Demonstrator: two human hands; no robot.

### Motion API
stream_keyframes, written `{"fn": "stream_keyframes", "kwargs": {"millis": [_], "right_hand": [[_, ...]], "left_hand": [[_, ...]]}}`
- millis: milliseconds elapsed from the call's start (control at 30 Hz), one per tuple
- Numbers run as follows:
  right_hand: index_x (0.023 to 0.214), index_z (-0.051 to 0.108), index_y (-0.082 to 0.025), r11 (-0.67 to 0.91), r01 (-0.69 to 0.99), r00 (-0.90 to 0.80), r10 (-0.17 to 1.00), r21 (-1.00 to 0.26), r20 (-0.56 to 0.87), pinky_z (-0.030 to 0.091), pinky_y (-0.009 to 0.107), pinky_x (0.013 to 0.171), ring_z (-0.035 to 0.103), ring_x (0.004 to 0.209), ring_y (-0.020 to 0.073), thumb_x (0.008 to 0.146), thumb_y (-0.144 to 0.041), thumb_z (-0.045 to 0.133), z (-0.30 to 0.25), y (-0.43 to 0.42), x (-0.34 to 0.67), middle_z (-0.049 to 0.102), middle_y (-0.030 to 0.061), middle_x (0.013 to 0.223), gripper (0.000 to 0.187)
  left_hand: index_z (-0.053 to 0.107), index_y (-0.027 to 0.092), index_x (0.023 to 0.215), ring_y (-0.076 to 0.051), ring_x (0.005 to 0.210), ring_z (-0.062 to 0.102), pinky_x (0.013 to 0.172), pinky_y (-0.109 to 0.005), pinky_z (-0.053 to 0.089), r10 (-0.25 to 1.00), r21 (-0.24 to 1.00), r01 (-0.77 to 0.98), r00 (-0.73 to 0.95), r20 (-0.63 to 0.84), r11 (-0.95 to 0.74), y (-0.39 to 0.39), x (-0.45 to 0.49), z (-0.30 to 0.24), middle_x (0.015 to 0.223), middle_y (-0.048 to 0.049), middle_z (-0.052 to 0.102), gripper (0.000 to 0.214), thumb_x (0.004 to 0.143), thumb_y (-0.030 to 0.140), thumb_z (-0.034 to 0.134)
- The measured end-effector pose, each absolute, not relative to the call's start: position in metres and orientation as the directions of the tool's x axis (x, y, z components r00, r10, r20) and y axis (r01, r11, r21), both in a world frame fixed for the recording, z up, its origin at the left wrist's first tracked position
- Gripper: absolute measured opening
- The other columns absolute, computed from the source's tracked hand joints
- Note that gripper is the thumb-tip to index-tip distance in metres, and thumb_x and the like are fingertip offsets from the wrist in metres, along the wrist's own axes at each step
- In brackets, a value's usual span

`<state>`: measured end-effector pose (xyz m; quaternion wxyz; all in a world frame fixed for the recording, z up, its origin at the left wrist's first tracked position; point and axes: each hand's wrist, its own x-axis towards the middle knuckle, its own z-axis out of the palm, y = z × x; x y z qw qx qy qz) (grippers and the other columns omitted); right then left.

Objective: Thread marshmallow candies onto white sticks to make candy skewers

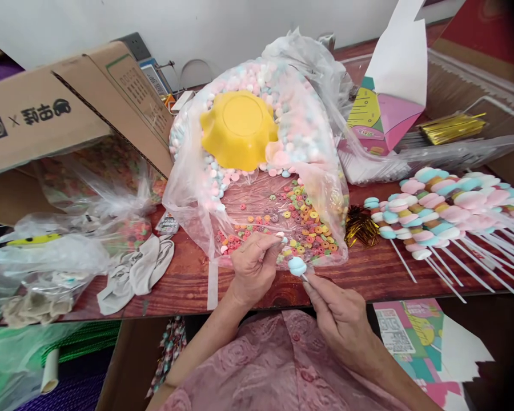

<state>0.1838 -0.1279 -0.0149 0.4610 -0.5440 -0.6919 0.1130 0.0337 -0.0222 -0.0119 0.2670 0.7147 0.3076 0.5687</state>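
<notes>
In my right hand (340, 308) is a thin white stick, pinched between thumb and fingers, with a pale blue marshmallow (297, 266) on its upper end. My left hand (255, 265) is closed in a pinch just left of the marshmallow. A small whitish bit shows at its fingertips, too small to name. Both hands are over the front edge of a clear plastic bag (188, 200). Colourful ring-shaped candies (310, 225) lie loose in the bag's front. Behind them are many pink, white and blue marshmallows (300, 123), with an upturned yellow scalloped bowl (240, 128) on top.
Finished-looking marshmallow sticks (449, 211) are piled at the right, beside gold twist ties (362, 225). A tray (454, 145) with white sticks and a printed carton (385, 114) stand behind. At the left are a cardboard box (68, 108), bagged candy and a grey cloth (139, 271).
</notes>
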Motion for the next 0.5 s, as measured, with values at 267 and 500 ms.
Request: {"fn": "stream_keyframes", "kwargs": {"millis": [267,500], "right_hand": [[0.112,0.071,-0.017,0.349,0.569,0.147,0.847,-0.744,0.51,0.052,0.017,0.057,0.067,0.059,0.0114,0.092,-0.009,0.056,-0.031,-0.121,0.185,0.073,0.0013,0.078,0.026],[0.107,0.074,-0.016,0.301,0.517,0.227,0.854,-0.802,0.467,0.055,0.017,0.061,0.071,0.065,0.0127,0.093,-0.013,0.058,-0.037,-0.128,0.19,0.077,0.0035,0.086,0.022]], "left_hand": [[0.071,0.028,0.117,-0.013,0.086,0.07,0.075,-0.024,0.059,0.938,0.949,-0.109,0.155,0.311,-0.297,-0.019,0.04,-0.017,0.097,-0.0017,0.073,0.035,0.083,0.022,0.075],[0.068,0.02,0.122,-0.019,0.102,0.071,0.094,-0.034,0.058,0.749,0.721,0.221,0.305,0.588,-0.656,-0.031,0.04,-0.029,0.111,-0.0105,0.075,0.031,0.092,0.014,0.06]]}}
